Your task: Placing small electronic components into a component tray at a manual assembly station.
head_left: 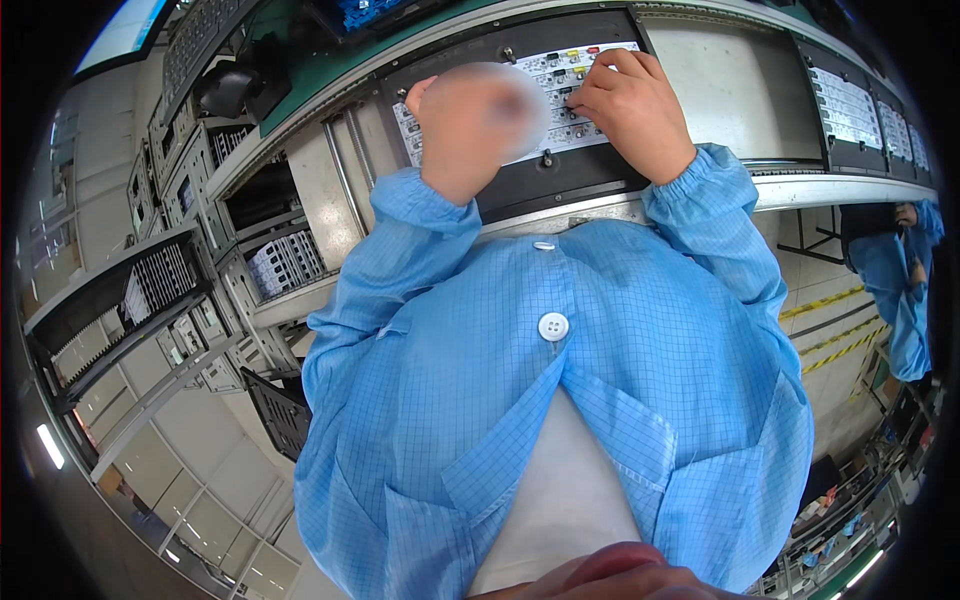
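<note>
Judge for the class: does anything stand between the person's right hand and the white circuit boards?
Nothing visible does. The right hand has its fingertips at the white circuit boards in the black frame. The left hand, partly blurred, is off to the left, outside that path.

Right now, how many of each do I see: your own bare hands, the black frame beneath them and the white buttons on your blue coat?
Bare hands: 2 (left hand, right hand)
Black frame beneath them: 1
White coat buttons: 2
Total: 5
</note>
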`<state>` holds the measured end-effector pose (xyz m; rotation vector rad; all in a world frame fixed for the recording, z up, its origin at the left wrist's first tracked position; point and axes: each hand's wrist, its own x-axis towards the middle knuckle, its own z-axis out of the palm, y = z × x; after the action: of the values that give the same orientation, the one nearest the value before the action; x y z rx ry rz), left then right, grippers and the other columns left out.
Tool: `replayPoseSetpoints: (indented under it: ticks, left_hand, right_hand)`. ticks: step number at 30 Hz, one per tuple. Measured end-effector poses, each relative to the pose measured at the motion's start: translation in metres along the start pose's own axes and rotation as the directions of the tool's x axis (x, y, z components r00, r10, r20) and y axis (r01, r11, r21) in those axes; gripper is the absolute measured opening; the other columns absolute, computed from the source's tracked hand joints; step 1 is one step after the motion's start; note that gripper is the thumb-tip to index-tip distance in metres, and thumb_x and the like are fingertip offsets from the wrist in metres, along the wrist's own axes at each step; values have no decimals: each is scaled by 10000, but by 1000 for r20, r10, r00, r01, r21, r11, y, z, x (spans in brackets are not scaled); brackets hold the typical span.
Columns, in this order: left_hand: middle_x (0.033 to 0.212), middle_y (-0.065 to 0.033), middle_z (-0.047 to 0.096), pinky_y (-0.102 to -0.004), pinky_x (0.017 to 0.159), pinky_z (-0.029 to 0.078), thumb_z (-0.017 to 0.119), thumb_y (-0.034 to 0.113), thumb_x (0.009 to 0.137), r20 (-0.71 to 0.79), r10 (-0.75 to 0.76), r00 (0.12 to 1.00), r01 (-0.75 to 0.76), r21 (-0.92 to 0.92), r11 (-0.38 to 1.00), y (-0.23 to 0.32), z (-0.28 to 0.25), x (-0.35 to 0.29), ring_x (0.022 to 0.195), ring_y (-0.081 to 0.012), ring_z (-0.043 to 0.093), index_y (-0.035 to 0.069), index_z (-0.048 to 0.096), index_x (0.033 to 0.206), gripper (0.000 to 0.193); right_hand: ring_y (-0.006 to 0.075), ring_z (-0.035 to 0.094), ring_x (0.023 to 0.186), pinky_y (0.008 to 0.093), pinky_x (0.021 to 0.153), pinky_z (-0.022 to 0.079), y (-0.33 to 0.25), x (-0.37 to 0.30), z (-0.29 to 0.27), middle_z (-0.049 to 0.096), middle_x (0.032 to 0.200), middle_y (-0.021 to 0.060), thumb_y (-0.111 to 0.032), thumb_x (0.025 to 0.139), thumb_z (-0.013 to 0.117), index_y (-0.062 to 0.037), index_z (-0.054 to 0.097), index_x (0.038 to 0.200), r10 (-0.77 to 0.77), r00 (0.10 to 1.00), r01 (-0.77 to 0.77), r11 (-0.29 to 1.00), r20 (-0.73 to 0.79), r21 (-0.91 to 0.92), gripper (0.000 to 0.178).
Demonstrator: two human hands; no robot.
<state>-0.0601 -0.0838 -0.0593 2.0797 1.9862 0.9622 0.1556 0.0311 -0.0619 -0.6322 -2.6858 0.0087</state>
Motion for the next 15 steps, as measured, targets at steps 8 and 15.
replayPoseSetpoints:
  ticks: [8, 15]
  left_hand:
    - [907, 64, 753, -467, 1063, 268, 817, 266, 859, 52, -143, 988, 150, -179, 972, 0, -1, 7, 1066, -182, 643, 233, 822, 959, 105]
    - [953, 33, 761, -459, 1048, 293, 788, 237, 882, -27, -125, 992, 123, -76, 990, -4, 11, 0, 1052, -200, 655, 230, 814, 977, 99]
  right_hand:
    - [259, 639, 1097, 408, 985, 499, -13, 16, 16, 722, 1018, 34, -182, 824, 815, -119, 768, 1041, 23, 1000, -17, 969, -21, 247, 231]
    - [324, 646, 990, 425, 864, 540, 9, 15, 24, 697, 983, 79, -147, 836, 820, -77, 714, 1027, 68, 990, -5, 888, -122, 460, 230]
